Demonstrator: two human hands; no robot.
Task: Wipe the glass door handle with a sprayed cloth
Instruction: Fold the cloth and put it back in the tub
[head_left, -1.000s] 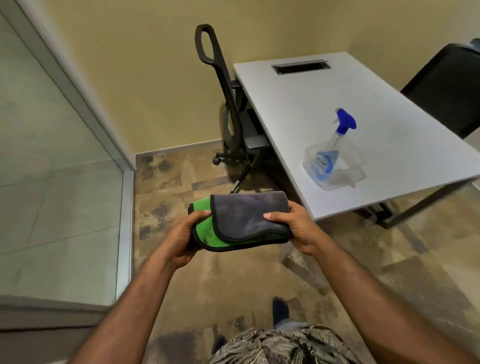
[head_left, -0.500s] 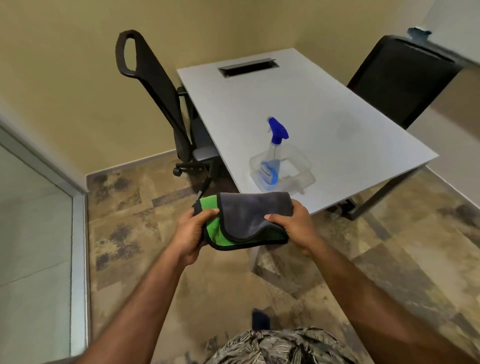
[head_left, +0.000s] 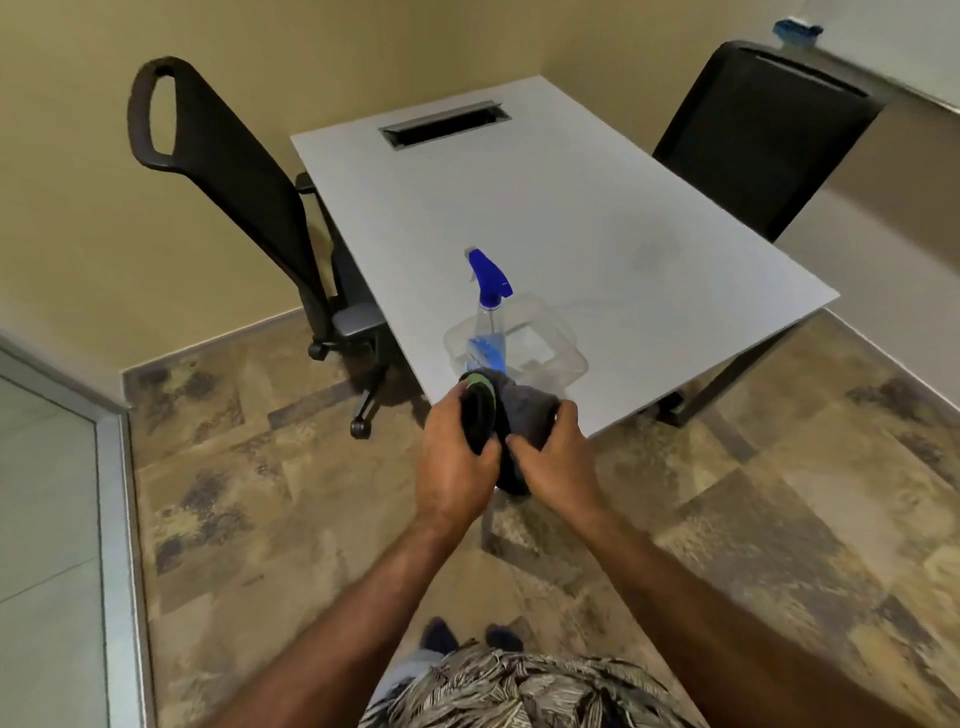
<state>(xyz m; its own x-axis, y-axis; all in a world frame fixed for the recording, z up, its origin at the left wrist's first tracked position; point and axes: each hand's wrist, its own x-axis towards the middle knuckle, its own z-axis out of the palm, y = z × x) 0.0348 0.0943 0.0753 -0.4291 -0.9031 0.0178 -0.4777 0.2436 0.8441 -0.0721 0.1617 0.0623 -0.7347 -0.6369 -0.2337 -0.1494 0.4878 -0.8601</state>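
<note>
Both hands clamped on the one cloth (head_left: 524, 410), bunched grey with a green edge showing. Left hand (head_left: 454, 457) wraps its left end, fingers curled over the top. Right hand (head_left: 561, 462) grips the right end, thumb across the near side.

Spray bottle (head_left: 488, 317) stands straight ahead of the hands, just beyond the cloth, in a clear tub (head_left: 566, 353) on the table (head_left: 571, 208). Long axis upright, blue trigger head on top, nozzle pointing away and left. It sits between the two hands' lines, a shade nearer the left hand's fingertips.

We judge the next move to be a short forward reach, one hand freed while the other keeps the cloth.

Door handle not in view. A glass panel (head_left: 41, 519) lies well off to the left of the left hand.
</note>
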